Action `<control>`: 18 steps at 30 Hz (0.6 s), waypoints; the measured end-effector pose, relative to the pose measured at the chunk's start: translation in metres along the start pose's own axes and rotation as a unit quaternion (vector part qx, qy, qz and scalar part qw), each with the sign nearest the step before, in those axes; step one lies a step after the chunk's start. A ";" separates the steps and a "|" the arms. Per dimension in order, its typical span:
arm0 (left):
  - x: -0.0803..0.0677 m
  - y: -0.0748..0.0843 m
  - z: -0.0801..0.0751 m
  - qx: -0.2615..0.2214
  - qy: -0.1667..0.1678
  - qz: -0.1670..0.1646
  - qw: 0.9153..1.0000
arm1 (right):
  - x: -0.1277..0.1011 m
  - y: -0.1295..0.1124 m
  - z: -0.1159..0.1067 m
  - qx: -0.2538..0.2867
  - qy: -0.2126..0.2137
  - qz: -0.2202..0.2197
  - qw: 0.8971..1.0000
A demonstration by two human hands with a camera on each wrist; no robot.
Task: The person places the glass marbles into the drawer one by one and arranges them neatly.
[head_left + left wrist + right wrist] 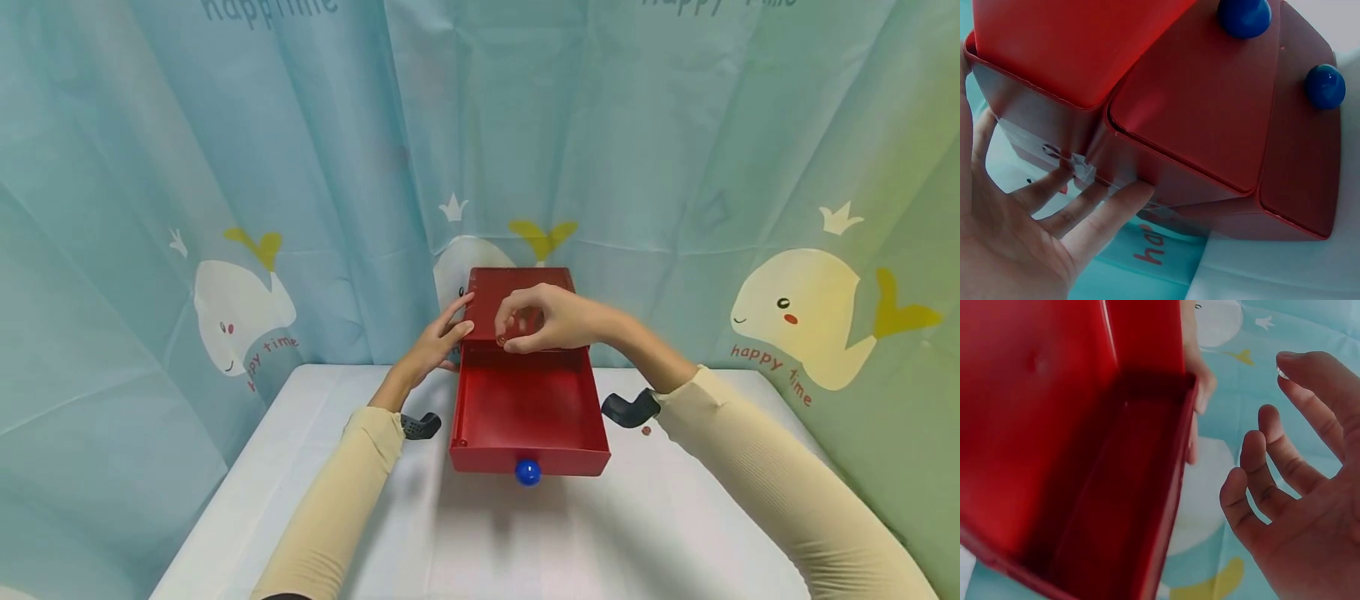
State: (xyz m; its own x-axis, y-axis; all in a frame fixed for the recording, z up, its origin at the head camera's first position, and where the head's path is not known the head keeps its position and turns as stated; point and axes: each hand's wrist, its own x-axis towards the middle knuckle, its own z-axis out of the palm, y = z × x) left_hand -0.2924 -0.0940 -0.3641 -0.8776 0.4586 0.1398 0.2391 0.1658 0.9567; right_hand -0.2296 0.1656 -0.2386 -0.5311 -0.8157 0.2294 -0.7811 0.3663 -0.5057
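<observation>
Left hand [438, 342] flat against red cabinet [517, 292], right hand [551, 321] perhaps pinching coin [500, 340].

The red drawer box [517, 292] stands at the back of the white table, against the curtain, with its top drawer [528, 408] pulled well out toward the person — a shallow red tray with a round blue knob [528, 472] on its front. Two lower drawers show shut in the left wrist view, each with its own blue knob [1244, 15]. A small coin [500, 340] — brownish, round — is pinched over the drawer's back end.
</observation>
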 end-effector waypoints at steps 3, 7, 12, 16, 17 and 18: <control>0.000 0.001 0.001 0.000 0.001 -0.003 1.000 | 0.006 0.002 0.007 0.000 -0.001 -0.004 1.000; 0.000 0.001 0.003 0.004 0.002 -0.006 1.000 | 0.010 0.004 0.013 0.000 -0.002 -0.004 1.000; 0.001 0.002 0.003 0.005 0.000 -0.005 1.000 | 0.013 0.005 0.017 -0.003 -0.002 -0.002 1.000; 0.000 0.002 0.003 0.004 0.000 -0.007 1.000 | 0.014 0.007 0.019 -0.003 -0.001 -0.003 1.000; 0.000 0.002 0.003 0.003 0.000 -0.008 1.000 | 0.014 0.007 0.019 -0.002 -0.001 -0.002 1.000; 0.000 0.002 0.003 0.003 0.000 -0.007 1.000 | 0.014 0.008 0.019 -0.001 0.000 -0.002 1.000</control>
State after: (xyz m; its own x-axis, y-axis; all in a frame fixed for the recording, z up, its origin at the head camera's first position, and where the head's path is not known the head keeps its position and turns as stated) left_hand -0.2905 -0.0910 -0.3625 -0.8812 0.4556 0.1263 0.2290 0.1775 0.9571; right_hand -0.2369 0.1485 -0.2554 -0.5282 -0.8172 0.2308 -0.7835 0.3641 -0.5036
